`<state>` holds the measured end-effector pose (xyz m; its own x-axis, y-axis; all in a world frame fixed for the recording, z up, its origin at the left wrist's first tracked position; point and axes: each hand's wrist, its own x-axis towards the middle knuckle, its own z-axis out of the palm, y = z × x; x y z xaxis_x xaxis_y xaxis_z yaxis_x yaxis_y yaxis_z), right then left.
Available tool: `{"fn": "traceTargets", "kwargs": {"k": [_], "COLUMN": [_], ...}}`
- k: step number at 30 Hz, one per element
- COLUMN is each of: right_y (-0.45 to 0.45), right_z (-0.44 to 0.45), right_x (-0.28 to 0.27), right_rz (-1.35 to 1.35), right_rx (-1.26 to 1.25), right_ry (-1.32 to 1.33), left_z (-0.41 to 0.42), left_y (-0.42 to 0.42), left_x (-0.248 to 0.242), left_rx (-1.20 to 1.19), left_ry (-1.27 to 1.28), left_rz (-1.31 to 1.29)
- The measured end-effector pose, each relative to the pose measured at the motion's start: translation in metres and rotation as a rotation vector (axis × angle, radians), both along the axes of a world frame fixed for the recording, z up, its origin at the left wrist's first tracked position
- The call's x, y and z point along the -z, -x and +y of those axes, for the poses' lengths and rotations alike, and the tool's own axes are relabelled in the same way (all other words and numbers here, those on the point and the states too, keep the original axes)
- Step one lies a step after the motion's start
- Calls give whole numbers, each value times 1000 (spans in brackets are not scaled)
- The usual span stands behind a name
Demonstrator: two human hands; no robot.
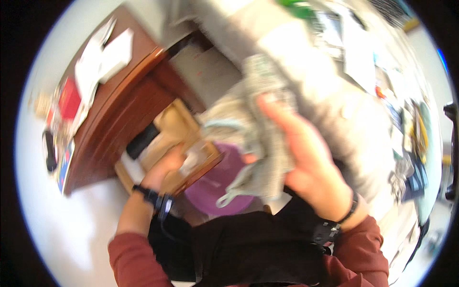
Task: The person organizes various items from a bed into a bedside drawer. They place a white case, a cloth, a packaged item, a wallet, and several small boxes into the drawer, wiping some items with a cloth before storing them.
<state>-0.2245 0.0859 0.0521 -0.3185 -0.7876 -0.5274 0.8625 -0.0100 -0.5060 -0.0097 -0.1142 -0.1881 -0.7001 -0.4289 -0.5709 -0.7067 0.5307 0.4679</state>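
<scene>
My right hand point(304, 154) grips a greyish-green cloth point(272, 143) with a pale hanging loop, which droops over a purple basin point(218, 197). Inside an open wooden drawer point(200, 175) is my left hand point(165, 165), its fingertips beside a whitish, blurred item point(195, 156). Whether the left hand holds that item cannot be told. The drawer also contains a black cylindrical object point(142, 141) and brown, cardboard-like material point(175, 120).
A reddish-brown wooden desk point(118, 104) at left bears white papers point(116, 53), a red box-like item point(70, 98) and a black object point(49, 150). At right, a beige-covered bed or couch point(344, 111) carries papers, bags and mixed items.
</scene>
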Motion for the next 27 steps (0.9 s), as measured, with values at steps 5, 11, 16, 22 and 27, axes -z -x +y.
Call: {"fn": "traceTargets", "kwargs": {"k": [5,11,16,22,27], "right_y": [17,18,-12,-33,-57], "right_z": [9,7,-2,-20,-36], "right_x": [5,24,59,98,102], "right_rz": [-66,-77,1,-249,-173], "right_rx": [-56,239,201,93,-18], "right_ry": [221,70,49,163,235], "left_z": [21,109,155,166,155], "left_y": [40,124,221,324,388], "left_x": [-136,-281,-310,-273,-261], "left_rx": [-131,-71,409,409,142], "left_ry": [-127,101,368,409,375], "left_rz": [375,863,770,595,562]}}
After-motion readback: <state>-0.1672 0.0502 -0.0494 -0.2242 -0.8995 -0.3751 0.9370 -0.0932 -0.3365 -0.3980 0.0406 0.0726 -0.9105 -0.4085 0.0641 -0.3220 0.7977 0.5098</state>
